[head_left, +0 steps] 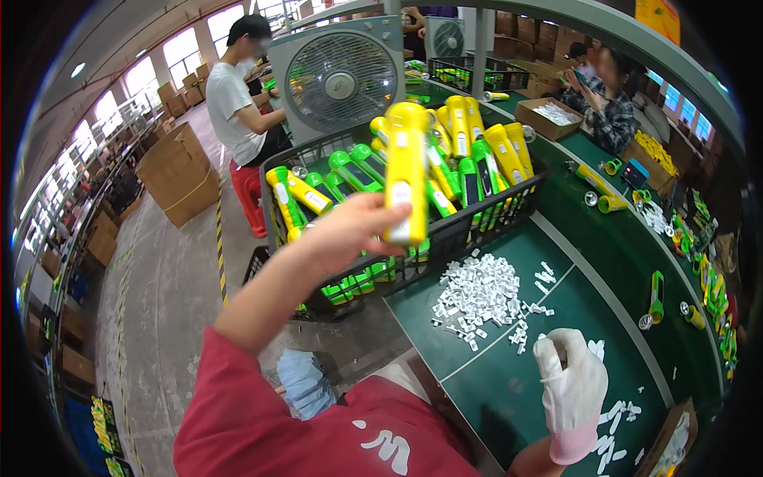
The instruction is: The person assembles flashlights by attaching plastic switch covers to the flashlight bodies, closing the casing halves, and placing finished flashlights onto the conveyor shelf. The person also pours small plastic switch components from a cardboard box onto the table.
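Note:
My bare left hand [350, 226] is closed around the lower end of a yellow flashlight [407, 171], slightly blurred. It holds the flashlight upright over a black plastic basket [493, 211] heaped with yellow and green flashlights. My right hand [571, 389], in a white glove with a pink cuff, hovers above the green tabletop [493, 397]. Its fingers are curled and pressed together; whatever they may hold is too small to make out. Beside it spreads a pile of small white plastic pieces [481, 294]. More white parts [612, 429] lie to the right of the glove.
A large box fan [340, 83] stands behind the basket. On the right, a green conveyor belt [628, 262] carries loose flashlights and parts. One person [246, 103] works at the far left, another [608, 103] sits across the belt. A cardboard box [671, 445] sits at the near right.

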`<state>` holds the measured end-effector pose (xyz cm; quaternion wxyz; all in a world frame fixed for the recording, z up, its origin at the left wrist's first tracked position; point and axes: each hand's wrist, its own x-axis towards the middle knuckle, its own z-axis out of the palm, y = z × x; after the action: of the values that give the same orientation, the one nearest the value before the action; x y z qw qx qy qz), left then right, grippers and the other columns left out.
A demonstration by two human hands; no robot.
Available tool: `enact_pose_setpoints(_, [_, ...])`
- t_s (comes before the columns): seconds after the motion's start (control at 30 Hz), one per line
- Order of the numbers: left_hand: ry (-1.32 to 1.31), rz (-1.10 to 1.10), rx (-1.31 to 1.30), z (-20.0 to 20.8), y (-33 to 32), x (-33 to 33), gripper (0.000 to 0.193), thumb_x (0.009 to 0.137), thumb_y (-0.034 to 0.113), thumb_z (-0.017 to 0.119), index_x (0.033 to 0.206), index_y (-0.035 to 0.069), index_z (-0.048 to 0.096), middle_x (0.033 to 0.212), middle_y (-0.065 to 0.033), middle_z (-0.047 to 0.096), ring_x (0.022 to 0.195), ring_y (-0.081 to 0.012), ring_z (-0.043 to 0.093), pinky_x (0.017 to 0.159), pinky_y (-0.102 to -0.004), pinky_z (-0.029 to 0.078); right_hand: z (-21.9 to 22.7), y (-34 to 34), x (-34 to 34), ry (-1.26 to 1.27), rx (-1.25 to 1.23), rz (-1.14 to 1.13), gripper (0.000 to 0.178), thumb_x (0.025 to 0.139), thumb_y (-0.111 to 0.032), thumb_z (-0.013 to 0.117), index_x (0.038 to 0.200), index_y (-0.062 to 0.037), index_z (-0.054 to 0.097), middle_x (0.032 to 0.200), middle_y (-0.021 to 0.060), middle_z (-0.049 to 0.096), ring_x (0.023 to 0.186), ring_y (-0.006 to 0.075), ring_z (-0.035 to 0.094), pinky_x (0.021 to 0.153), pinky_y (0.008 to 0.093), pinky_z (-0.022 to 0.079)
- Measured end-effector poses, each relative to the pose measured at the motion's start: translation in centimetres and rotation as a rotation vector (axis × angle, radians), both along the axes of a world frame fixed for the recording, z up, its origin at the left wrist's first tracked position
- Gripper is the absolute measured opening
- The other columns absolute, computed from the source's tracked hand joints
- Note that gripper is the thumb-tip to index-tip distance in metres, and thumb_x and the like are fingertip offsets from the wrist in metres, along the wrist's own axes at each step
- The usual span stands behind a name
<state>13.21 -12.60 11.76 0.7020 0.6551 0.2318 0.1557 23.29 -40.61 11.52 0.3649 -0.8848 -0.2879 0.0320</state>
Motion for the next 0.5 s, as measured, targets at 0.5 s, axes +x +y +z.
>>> enact_pose_setpoints(0.5, [0.593, -0.062, -0.090, -8.6, 12.6, 11.9, 0.029, 0.085, 0.026, 0.060, 0.102, 0.004, 0.054, 0.093, -0.0114, 0.062, 0.076, -0.0228, 0.062, 0.063, -0.0274, 0.052, -0.1, -2.8, 0.7, -0.521, -0.014, 0.330, 0.016, 0.071, -0.018, 0.064, 0.081, -0.0081, 0.057, 0.055, 0.0044, 0.046, 0.048, 0.0211, 0.051, 0.045, 0.0327, 0.041])
